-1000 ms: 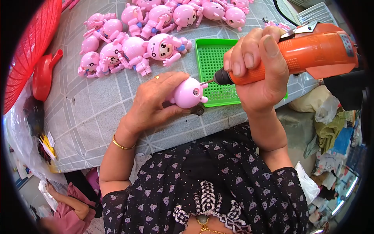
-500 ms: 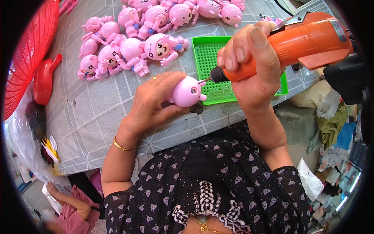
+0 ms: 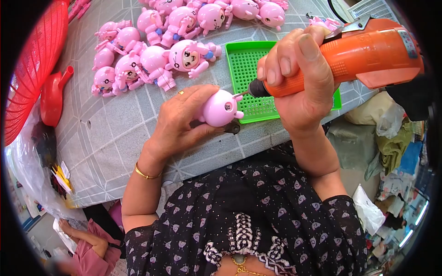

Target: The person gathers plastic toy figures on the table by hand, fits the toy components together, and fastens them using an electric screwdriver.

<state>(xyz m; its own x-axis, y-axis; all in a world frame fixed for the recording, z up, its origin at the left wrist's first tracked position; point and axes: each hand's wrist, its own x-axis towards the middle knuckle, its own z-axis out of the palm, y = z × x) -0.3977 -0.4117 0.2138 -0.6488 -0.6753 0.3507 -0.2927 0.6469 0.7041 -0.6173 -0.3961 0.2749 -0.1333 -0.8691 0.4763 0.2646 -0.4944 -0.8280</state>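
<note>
the left hand (image 3: pixel 177 119) is closed around a pink toy (image 3: pixel 217 111), thumb below and fingers above, its skin pressed to glossy, ball-round plastic with short rounded knobs and a small dark hollow. the toy is just above the near part of the table (image 3: pixel 119 138), beside the left edge of a green tray (image 3: pixel 244 64). the right hand (image 3: pixel 299 85) is wrapped firmly around an orange screwdriver (image 3: pixel 368 57), a thick barrel of hard plastic with a dotted, ribbed grip and a metal lever on top. its thin metal bit (image 3: pixel 242 94) points at one of the knobs; whether the tip touches is hard to tell. the tray is shallow plastic, pierced with round holes, with tiny shiny pieces on its floor. beyond, smooth pink figures (image 3: pixel 154 60) lie heaped on the grey, line-patterned cover, near a red mesh basket (image 3: pixel 34 64).
</note>
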